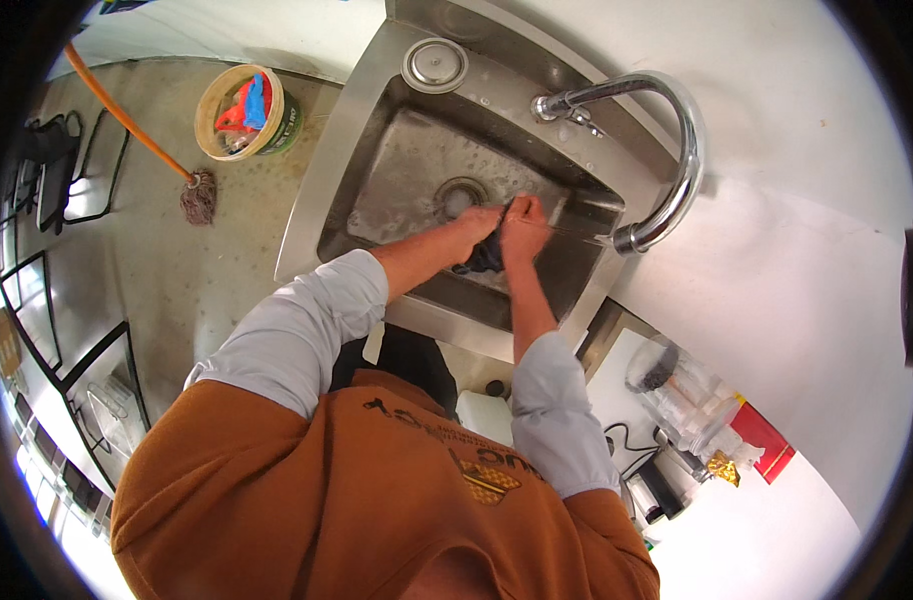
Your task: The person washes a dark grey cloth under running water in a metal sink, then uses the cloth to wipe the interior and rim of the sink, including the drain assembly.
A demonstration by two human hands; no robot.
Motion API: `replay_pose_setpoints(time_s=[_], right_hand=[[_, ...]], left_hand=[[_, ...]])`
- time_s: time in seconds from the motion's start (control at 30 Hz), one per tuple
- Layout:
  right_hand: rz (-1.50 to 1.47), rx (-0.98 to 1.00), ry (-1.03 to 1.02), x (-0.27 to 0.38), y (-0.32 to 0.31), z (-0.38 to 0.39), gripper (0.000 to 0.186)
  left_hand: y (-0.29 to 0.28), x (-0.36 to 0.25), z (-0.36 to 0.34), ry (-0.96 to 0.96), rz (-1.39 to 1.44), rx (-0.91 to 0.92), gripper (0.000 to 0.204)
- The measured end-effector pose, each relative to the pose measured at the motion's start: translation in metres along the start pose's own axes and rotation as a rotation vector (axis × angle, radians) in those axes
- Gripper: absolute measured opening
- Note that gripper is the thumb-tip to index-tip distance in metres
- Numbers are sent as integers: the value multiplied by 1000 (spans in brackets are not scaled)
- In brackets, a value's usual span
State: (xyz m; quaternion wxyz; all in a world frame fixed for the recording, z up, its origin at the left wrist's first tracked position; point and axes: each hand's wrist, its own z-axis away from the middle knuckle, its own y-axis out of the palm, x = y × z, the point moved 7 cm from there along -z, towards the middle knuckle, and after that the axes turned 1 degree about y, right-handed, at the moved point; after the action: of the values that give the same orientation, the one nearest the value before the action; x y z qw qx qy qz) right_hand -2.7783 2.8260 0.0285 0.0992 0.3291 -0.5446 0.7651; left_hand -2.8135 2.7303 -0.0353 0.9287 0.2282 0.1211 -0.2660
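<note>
One dark cloth (pixel 485 256), held over one steel sink (pixel 392 175) near its one drain (pixel 461 197); one left hand (pixel 476 229), one right hand (pixel 525 231), both clenched on it; one faucet (pixel 693 150), one bucket (pixel 283 128), one mop (pixel 199 198).

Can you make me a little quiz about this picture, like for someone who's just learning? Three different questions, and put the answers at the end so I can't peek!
1. Pick one. What colour is the mop handle?
A) green
B) orange
C) white

2. True or false? The left hand and right hand are both on the same dark, cloth-like bundle.

3. Fill in the blank. The round bucket with red and blue things in it stands on the ____.

Key:
1. B, orange
2. True; the two hands are close together on it, over the sink.
3. floor
</note>
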Motion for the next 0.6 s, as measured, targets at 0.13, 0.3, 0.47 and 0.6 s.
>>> replay_pose_setpoints(time_s=[0.13, 0.3, 0.47, 0.6], right_hand=[[97, -68, -436, 56, 9, 67, 25], [105, -97, -55, 10, 4, -10, 26], [5, -28, -121, 14, 1, 9, 28], [79, -26, -399, 66, 14, 59, 29]], left_hand=[[-34, -17, -34, -45, -43, -101, 43], [-9, 17, -58, 189, 40, 49, 36], [3, -8, -11, 30, 112, 223, 36], [-31, 11, -67, 81, 338, 267, 30]])
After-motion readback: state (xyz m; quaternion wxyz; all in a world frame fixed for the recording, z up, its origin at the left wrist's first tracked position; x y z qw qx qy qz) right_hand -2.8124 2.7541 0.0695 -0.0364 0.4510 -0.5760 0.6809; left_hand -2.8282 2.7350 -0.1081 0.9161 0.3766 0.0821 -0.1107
